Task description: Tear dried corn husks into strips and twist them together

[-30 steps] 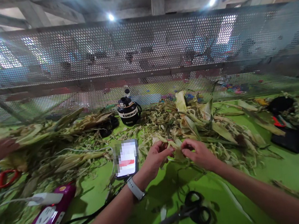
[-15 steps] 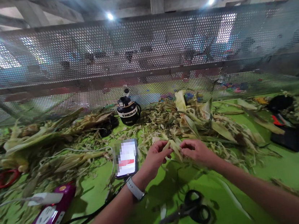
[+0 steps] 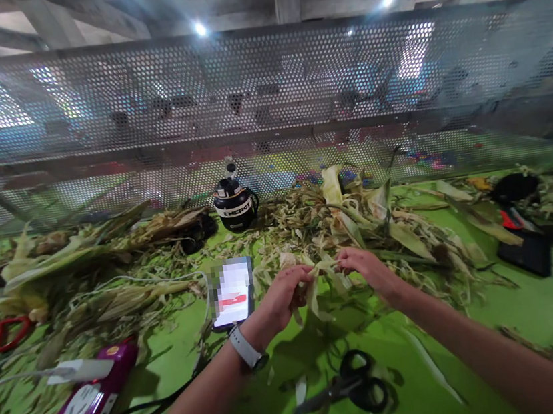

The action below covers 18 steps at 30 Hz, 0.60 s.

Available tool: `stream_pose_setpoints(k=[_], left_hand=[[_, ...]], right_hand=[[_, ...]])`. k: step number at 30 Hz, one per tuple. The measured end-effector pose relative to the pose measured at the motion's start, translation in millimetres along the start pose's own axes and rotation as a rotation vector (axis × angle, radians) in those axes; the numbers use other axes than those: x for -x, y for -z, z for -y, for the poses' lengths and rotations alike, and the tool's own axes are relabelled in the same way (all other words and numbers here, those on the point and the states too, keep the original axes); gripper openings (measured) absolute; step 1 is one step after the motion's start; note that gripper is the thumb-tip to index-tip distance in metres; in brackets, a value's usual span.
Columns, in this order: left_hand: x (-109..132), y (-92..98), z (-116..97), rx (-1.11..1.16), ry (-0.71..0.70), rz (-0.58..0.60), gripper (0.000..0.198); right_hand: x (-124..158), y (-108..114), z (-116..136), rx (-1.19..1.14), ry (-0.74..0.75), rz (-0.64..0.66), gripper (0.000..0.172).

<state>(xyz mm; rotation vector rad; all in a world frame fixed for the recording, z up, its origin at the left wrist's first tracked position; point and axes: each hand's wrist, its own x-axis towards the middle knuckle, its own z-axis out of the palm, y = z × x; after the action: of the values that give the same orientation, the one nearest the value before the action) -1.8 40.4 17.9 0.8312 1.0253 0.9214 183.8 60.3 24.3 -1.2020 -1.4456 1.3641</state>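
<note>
Pale strips of corn husk (image 3: 318, 292) hang between my two hands above the green table (image 3: 295, 359). My left hand (image 3: 287, 293), with a watch on its wrist, is closed on the strips with its fingers curled. My right hand (image 3: 365, 270) pinches the other end of the husk between thumb and fingertips, a little to the right. Black-handled scissors (image 3: 343, 387) lie on the table below my hands. A heap of dried husks (image 3: 353, 214) lies just beyond them. Left of my left hand rests a lit phone (image 3: 233, 293).
A black jug-shaped bottle (image 3: 234, 205) stands before a perforated metal screen (image 3: 263, 101). Larger husks (image 3: 72, 265) cover the left side. A purple power strip (image 3: 95, 390) with a white plug and cables is at lower left. At right lies a dark flat device (image 3: 524, 254).
My hands have drawn slightly apart, the right one moving up and right. The husk between them now stretches sideways, with loose ends hanging lower.
</note>
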Motion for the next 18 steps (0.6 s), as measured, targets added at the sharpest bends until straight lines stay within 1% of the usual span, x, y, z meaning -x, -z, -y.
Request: stream_pose_setpoints(k=[2, 4, 7, 9, 10, 12, 14, 15, 16, 18], left_hand=[[0.0, -0.2, 0.1, 0.012, 0.000, 0.039, 0.016], [0.0, -0.7, 0.2, 0.022, -0.007, 0.049, 0.011], [0.4, -1.2, -0.2, -0.008, -0.028, 0.023, 0.005], [1.7, -1.0, -0.9, -0.082, -0.054, 0.033, 0.007], [2.7, -1.0, -1.2, -0.130, -0.057, 0.057, 0.009], [5.4, -1.7, -0.7, -0.231, -0.037, 0.148, 0.010], [8.1, -4.0, 1.7, -0.270, 0.016, 0.242, 0.009], [9.2, -5.6, 3.6, -0.251, 0.041, 0.266, 0.008], [9.9, -7.4, 5.7, -0.212, 0.063, 0.270, 0.007], [10.4, -11.0, 10.0, -0.112, 0.099, 0.243, 0.007]], right_hand=[[1.6, -2.0, 1.5, -0.096, -0.055, 0.035, 0.011], [4.5, -4.5, 3.2, -0.170, -0.119, 0.048, 0.015], [8.3, -5.7, 5.8, -0.175, -0.159, 0.038, 0.017], [9.7, -4.0, 8.4, -0.211, -0.177, 0.066, 0.017], [10.3, -2.8, 10.2, -0.257, -0.201, 0.090, 0.018], [11.9, -1.2, 14.9, -0.359, -0.270, 0.136, 0.017], [14.3, -1.9, 20.5, -0.494, -0.348, 0.176, 0.008], [15.4, -3.2, 23.0, -0.573, -0.362, 0.196, 0.010], [16.3, -4.8, 24.9, -0.655, -0.353, 0.212, 0.018], [16.6, -8.1, 25.9, -0.784, -0.296, 0.233, 0.031]])
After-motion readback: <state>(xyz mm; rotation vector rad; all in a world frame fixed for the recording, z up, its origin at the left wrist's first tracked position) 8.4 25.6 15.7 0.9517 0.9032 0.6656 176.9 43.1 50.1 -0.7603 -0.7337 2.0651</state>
